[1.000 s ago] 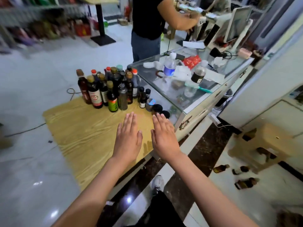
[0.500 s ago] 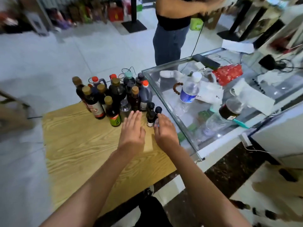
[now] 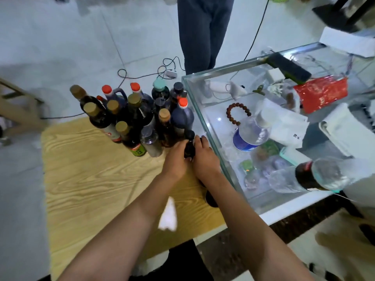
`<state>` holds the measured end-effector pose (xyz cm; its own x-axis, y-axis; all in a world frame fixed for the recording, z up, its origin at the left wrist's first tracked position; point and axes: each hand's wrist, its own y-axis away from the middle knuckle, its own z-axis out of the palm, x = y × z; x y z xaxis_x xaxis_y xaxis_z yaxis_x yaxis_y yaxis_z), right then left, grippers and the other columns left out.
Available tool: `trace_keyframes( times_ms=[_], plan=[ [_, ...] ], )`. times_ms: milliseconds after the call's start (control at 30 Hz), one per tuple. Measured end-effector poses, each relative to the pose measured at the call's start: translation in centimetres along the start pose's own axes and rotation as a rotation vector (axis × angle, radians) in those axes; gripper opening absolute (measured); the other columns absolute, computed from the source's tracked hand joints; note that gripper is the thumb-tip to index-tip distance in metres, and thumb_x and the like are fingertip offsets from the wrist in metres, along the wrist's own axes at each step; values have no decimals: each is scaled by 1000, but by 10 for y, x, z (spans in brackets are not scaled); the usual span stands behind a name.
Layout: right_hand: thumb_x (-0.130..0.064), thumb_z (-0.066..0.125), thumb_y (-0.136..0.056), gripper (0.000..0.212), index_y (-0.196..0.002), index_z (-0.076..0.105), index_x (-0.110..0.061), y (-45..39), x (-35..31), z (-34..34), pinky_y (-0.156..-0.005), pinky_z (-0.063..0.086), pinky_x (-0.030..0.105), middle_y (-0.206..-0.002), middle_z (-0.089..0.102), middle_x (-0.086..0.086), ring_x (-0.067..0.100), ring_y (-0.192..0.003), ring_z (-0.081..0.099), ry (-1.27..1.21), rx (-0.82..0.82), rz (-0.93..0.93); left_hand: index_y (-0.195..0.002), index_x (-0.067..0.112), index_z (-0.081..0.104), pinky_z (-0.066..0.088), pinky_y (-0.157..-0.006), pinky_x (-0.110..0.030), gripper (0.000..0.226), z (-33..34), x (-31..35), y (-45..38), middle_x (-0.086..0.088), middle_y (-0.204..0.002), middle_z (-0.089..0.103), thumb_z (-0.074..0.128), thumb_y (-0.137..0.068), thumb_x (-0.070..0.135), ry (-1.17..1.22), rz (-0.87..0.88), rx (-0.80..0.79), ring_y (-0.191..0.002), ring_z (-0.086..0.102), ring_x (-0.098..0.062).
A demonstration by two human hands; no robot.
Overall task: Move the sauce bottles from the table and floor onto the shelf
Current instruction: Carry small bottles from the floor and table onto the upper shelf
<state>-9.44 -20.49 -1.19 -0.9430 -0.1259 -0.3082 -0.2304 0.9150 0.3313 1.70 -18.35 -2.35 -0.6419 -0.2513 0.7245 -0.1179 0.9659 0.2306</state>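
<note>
Pick-up step. Left hand (image 3: pixel 176 159) and right hand (image 3: pixel 205 159) both grasp one small dark bottle (image 3: pixel 189 146) at the table's (image 3: pixel 85 179) right edge, beside the sauce bottles (image 3: pixel 132 116) at its far edge. Next: lift clear, carry toward the shelf, out of view.

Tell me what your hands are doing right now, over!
Both hands, left and right, closing round one small dark bottle on the wooden table. Big bottle cluster crowds behind. Glass counter tight alongside.
</note>
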Motion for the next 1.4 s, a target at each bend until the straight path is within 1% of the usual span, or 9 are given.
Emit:
trace_keyframes(
  times_ms=[200,367,567,767,867,967,1133,1267,1400],
  plan=[
    [-9,60,-91,63,-148,34,-11,-3,3,0,-84,51,44,-142,35,13,36,-107,59,21,44,-34,-99,18,62,46,-74,-32,27,10,-4,2,-1,-98,64,67,-76,7,15,-7,99,-91,60,-20],
    [-2,60,-90,51,-137,44,-7,-7,2,-3,-84,51,42,-131,43,14,36,-102,62,-16,58,-36,-96,17,62,50,-75,-37,25,10,-13,13,0,-96,64,69,-75,4,66,-27,141,-90,61,-19],
    [0,57,-92,40,-129,48,-6,-13,0,-7,-88,48,38,-129,47,13,32,-106,60,-41,41,-57,-111,13,62,50,-83,-34,33,-3,-35,42,-3,-108,63,71,-81,5,148,-87,132,-100,61,-19],
    [-20,60,-94,32,-122,53,-7,2,-6,-16,-86,47,38,-120,54,11,28,-104,58,-130,107,-102,-106,21,62,46,-78,-21,31,-29,-33,67,5,-101,64,72,-83,4,315,-222,192,-98,60,-10],
    [-30,66,-86,23,-105,62,-16,23,-14,-21,-78,50,36,-104,60,3,21,-93,60,-264,202,-107,-110,14,64,47,-78,-16,30,-43,-31,78,4,-101,68,73,-82,7,336,-225,227,-95,62,-10],
    [-28,71,-78,12,-82,61,-22,46,-24,-27,-68,48,31,-85,60,-3,15,-79,59,-422,279,-62,-101,20,66,50,-77,-15,21,-61,-29,93,10,-96,71,73,-82,13,412,-160,241,-93,64,-2],
    [-19,76,-76,17,-88,64,-22,109,-38,-44,-66,47,24,-78,60,-11,7,-72,57,-641,417,23,-100,19,65,54,-84,-26,24,-92,-27,111,4,-95,71,75,-80,9,504,-144,188,-92,67,-10],
    [-20,79,-74,27,-97,66,-22,168,-47,-49,-61,45,11,-83,65,-11,-4,-71,59,-806,495,174,-99,12,62,51,-64,-11,22,-108,-14,136,2,-88,67,72,-82,0,555,-62,104,-80,64,-10],
    [-18,81,-75,28,-99,68,-20,228,-56,-41,-60,46,11,-85,69,-2,4,-70,60,-840,609,257,-98,14,65,50,-69,-10,25,-115,-7,166,4,-88,68,73,-80,-1,580,59,-28,-79,64,-5]
  ],
)
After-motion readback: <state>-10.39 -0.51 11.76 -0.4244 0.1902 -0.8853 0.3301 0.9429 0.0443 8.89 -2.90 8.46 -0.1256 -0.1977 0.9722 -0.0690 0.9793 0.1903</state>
